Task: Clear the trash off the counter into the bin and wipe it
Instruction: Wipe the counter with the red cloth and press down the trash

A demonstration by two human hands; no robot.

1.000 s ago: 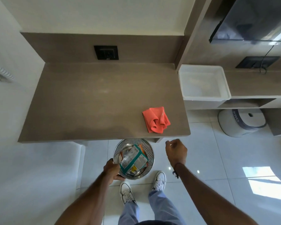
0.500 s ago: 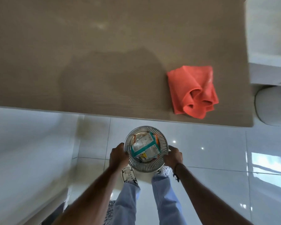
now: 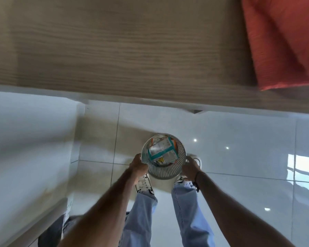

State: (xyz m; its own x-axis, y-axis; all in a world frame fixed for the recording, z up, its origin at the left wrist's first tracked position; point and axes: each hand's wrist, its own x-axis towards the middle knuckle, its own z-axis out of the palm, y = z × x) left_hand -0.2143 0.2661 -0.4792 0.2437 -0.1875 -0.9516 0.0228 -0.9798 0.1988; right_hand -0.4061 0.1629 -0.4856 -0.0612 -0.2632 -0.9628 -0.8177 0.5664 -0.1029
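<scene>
One metal bin gripped by two hands, left hand, right hand, one teal carton between them, one orange cloth well beyond on one counter.

Daylight floods in from three o'clock, throwing a bright window patch and pinpoint glare onto the glossy floor. My view smears with motion blur, the tabletop soft, my forearms stretched by wide-angle distortion.

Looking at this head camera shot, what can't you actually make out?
- Orange cloth: cut off by the top and right edges, motion-blurred.
- Carton in the bin: print too small and blurred; trash beneath it hidden.
- Bin's base: hidden by its own wall.
- Left hand, right hand: fingers partly behind the bin.
</scene>
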